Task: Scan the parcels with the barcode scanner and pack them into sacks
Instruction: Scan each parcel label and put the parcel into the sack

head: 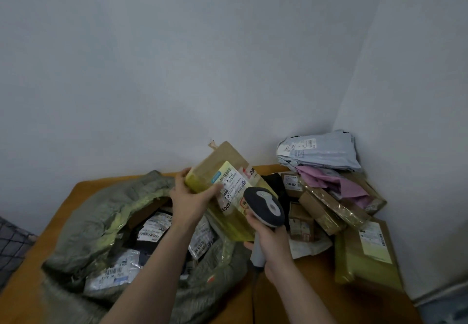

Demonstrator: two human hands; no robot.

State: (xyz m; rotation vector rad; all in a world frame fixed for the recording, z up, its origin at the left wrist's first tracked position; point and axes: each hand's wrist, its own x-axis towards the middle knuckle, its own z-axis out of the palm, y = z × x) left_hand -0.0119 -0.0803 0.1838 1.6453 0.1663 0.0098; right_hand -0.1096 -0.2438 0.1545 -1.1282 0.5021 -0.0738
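My left hand (191, 200) grips a cardboard parcel (225, 169) wrapped in yellow tape, tilted up above the table with its white label facing me. My right hand (272, 246) holds the grey barcode scanner (264, 207) by its handle, its head just in front of the parcel's label. Below the parcel lies an open grey-green sack (101, 222) with several labelled parcels inside.
An orange-brown table (311, 295) bears a pile of parcels at the right: cardboard boxes (321, 212), a flat box with yellow tape (367, 252), pale blue (321, 151) and pink mailer bags (336, 181) in the wall corner. The scanner's cable hangs down past the front edge.
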